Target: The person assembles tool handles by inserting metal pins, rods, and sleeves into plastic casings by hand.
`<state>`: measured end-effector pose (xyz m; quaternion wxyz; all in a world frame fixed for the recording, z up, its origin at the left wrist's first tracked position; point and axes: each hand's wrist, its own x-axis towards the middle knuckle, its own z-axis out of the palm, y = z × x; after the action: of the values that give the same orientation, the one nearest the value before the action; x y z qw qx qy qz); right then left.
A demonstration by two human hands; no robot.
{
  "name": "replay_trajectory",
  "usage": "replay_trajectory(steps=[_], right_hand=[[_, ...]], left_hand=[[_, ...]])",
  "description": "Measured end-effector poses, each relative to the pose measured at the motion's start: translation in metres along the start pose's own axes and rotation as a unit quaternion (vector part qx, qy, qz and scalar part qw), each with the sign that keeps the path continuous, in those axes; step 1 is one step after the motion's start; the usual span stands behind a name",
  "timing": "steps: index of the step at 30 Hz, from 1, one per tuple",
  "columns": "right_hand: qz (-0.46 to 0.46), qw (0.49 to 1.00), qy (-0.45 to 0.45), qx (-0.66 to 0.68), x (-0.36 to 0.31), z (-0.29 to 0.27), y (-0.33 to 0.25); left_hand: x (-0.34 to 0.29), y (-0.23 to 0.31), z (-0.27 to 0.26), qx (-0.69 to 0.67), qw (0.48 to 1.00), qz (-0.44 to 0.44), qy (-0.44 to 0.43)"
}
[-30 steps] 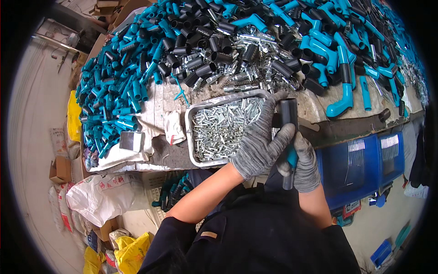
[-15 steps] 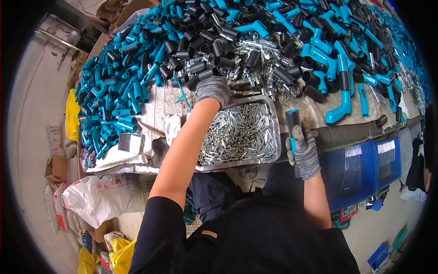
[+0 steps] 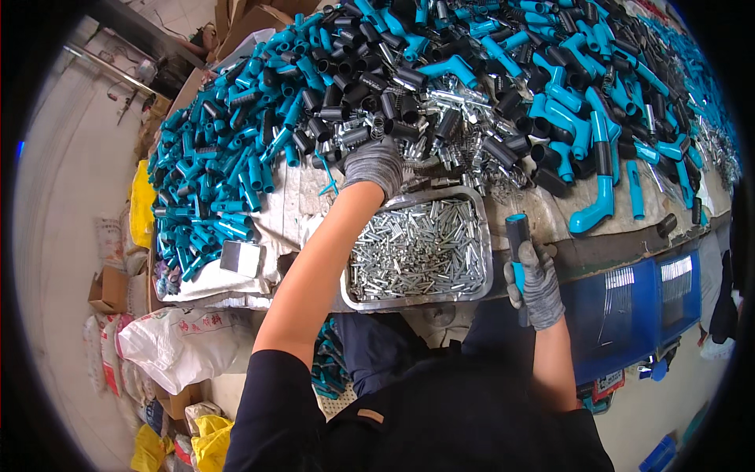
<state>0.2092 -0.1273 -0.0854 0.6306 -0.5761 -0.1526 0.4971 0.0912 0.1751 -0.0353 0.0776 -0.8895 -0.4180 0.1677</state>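
With fingers wrapped closely around a black-and-teal tubular part (image 3: 517,229), the gloved right hand (image 3: 539,288) holds it just beside a metal tray (image 3: 417,300) of small pins (image 3: 417,253), while the gloved left hand (image 3: 373,170), its fingertips and any grip too hidden to tell, is at the heaped black sleeves (image 3: 388,105) beyond.

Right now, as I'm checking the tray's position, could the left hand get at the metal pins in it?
Likely yes: the left hand is just past the far-left corner of the tray, and the metal pins lie mostly uncovered from above.
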Motion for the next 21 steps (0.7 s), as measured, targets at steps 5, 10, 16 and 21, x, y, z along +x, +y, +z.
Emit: replay_trajectory(steps=[5, 10, 16, 21], right_hand=[[-0.004, 1.0, -0.006, -0.009, -0.005, 0.004, -0.006], [-0.11, 0.989, -0.046, -0.087, -0.003, 0.007, -0.006], [-0.26, 0.942, -0.041, -0.206, 0.0, 0.009, 0.003], [-0.182, 0.974, 0.028, -0.13, 0.003, -0.002, 0.023]], left_hand=[[-0.038, -0.002, -0.061, -0.165, 0.963, 0.023, 0.214], [-0.059, 0.02, -0.083, -0.49, 0.816, 0.296, 0.075], [-0.074, 0.065, -0.085, -0.316, 0.865, 0.385, -0.066], [-0.052, 0.1, -0.113, -0.165, 0.918, 0.316, -0.174]])
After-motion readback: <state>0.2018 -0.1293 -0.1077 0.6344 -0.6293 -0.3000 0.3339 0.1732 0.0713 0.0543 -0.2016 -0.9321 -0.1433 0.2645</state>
